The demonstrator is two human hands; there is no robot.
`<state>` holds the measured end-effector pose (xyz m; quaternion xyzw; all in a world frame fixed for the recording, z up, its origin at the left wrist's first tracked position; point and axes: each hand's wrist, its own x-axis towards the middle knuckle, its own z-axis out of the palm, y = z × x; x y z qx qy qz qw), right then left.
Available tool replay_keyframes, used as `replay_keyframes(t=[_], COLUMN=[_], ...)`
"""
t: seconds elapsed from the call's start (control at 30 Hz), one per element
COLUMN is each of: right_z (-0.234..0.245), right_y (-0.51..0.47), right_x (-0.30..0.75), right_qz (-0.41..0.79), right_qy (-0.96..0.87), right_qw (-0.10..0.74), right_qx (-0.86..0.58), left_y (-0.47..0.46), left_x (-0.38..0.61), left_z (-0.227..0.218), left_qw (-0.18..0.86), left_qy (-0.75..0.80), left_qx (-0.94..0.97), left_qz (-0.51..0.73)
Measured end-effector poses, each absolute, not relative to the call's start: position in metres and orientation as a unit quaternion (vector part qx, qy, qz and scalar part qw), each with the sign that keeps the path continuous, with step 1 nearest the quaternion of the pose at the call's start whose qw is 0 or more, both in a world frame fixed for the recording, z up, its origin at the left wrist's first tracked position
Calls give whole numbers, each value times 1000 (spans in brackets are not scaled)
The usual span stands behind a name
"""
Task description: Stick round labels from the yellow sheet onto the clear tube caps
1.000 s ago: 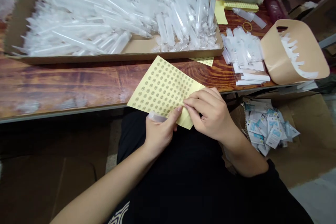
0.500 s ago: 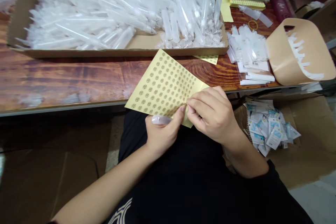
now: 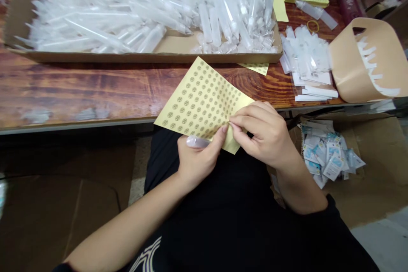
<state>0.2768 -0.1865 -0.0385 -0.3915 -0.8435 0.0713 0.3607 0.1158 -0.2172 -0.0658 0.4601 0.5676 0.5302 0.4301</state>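
Observation:
A yellow sheet of small round stickers [image 3: 199, 97] slants above my lap, its far corner over the table edge. My left hand [image 3: 199, 159] is closed, with the thumb pressing the sheet's near edge and a translucent plastic tube [image 3: 196, 142] held across the palm. Part of the tube is hidden under the thumb. My right hand [image 3: 263, 134] pinches at the sheet's right part, fingertips beside my left thumb. Whether a loose sticker is between those fingertips is too small to make out.
A shallow cardboard tray [image 3: 178, 57] heaped with clear plastic tubes [image 3: 105, 12] spans the wooden table [image 3: 79, 89]. To the right are more tubes [image 3: 307, 51], a beige bin [image 3: 350, 68] and white strips. Below it, a cardboard box [image 3: 379, 157] holds small packets [image 3: 333, 157].
The view has shifted slightly, so the table things sit a little higher. My right fingertips have moved slightly at the sheet; both hands keep their grip.

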Motion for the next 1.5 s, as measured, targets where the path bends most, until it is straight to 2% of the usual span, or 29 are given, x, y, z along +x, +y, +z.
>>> replay_keyframes(t=[0.13, 0.3, 0.43, 0.57, 0.77, 0.9, 1.0, 1.23, 1.5], right_z=[-40, -44, -45, -42, -42, -43, -45, -53, -45], right_y=[-186, -183, -182, -182, -181, -181, -182, -179, -180], right_x=[273, 272, 275, 279, 273, 271, 271, 273, 271], right_qz=[30, 26, 81, 131, 30, -21, -26, 43, 128], right_qy=[-851, -837, -824, -832, -863, -868, -860, -830, -756], right_qw=[345, 377, 406, 385, 325, 322, 340, 399, 496], right_qx=[-395, -396, -386, -376, -385, -378, -379, -387, -408], left_y=[-217, -216, -215, -215, -216, -216, -217, -217, -216], left_x=[115, 114, 113, 113, 113, 110, 109, 108, 106], left_z=[-65, -65, -65, -66, -65, -66, -68, -70, -72], left_qw=[421, 435, 452, 449, 464, 476, 488, 503, 466], left_qy=[566, 558, 548, 546, 550, 557, 566, 554, 555], left_qx=[474, 473, 463, 459, 452, 443, 427, 432, 473], left_qz=[527, 526, 530, 538, 527, 516, 509, 504, 501])
